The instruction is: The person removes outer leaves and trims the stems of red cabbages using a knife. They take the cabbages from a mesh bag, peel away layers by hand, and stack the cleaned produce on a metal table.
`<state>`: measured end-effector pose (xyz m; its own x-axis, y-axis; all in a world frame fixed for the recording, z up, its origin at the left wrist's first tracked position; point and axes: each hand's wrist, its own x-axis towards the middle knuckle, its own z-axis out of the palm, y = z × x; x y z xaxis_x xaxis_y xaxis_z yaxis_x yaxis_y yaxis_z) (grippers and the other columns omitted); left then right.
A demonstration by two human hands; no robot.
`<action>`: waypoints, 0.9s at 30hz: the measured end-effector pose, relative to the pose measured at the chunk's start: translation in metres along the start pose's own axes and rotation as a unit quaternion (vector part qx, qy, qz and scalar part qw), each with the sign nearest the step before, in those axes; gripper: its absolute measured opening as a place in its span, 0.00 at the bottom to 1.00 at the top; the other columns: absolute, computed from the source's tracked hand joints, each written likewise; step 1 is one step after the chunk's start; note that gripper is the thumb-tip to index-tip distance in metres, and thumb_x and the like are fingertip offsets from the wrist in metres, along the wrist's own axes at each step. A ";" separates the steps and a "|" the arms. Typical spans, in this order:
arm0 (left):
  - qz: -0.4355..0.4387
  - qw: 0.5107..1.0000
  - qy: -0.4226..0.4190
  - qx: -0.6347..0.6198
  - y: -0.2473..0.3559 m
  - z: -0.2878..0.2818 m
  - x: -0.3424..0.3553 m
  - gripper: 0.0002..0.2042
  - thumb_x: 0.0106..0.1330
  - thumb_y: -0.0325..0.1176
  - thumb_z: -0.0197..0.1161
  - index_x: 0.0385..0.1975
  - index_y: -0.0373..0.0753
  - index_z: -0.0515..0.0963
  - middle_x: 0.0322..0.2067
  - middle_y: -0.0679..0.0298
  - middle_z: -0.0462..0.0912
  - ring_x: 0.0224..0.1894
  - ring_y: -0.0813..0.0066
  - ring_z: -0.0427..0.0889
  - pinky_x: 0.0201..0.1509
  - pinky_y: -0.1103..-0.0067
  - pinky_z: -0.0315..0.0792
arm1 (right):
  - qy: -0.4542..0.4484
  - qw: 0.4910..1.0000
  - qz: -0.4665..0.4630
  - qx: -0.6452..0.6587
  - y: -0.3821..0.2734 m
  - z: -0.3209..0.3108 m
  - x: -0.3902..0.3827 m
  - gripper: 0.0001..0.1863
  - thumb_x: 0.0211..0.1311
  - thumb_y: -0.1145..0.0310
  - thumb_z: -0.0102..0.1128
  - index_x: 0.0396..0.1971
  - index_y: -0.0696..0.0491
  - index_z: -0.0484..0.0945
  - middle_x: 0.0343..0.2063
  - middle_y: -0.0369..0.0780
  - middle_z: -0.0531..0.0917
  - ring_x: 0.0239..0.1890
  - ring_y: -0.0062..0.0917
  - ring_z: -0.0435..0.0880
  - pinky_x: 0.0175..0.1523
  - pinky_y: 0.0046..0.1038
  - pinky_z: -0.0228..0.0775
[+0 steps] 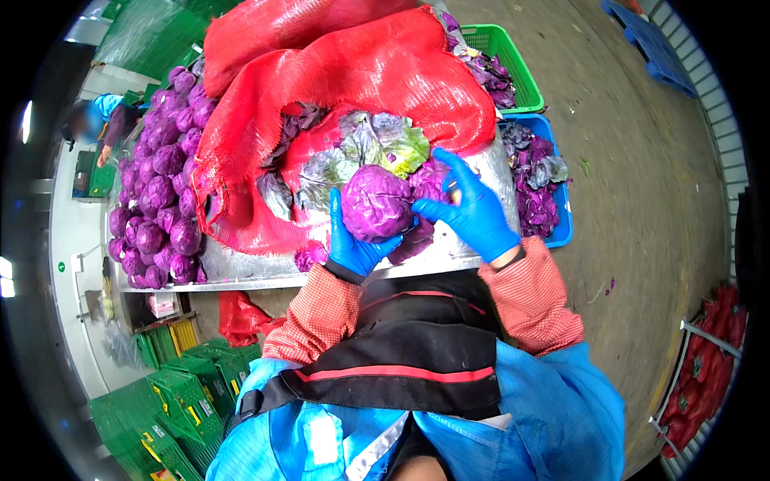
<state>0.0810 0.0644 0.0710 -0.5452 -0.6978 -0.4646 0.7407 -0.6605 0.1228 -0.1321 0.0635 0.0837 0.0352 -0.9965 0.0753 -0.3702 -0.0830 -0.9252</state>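
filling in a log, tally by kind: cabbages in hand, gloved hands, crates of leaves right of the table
Held cabbage: 1
Gloved hands, left hand and right hand: 2
Leaf crates, green crate and blue crate: 2
Total: 5

held cabbage [375,204]: 1 | gloved hands [475,218]: 2 | leaf-filled crates [520,68]: 2 | heaped cabbages [167,160]: dozens

Bright light glares off the red sack [385,68]; edges curve into black corners.
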 end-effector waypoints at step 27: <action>0.287 0.958 0.009 0.008 0.145 -0.105 -0.143 0.36 0.57 0.66 0.45 0.61 0.49 0.59 0.59 0.55 0.62 0.60 0.50 0.62 0.59 0.49 0.58 | -0.114 0.993 -0.025 0.033 -0.061 0.188 0.003 0.12 0.59 0.67 0.58 0.42 0.54 0.78 0.28 0.36 0.80 0.25 0.14 0.71 0.31 0.19 0.64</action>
<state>0.3075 0.0971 0.0630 -0.0437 -0.9423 -0.3319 0.9106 -0.1742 0.3748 0.0654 0.0667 0.0703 0.2641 -0.9635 0.0434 -0.3018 -0.1254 -0.9451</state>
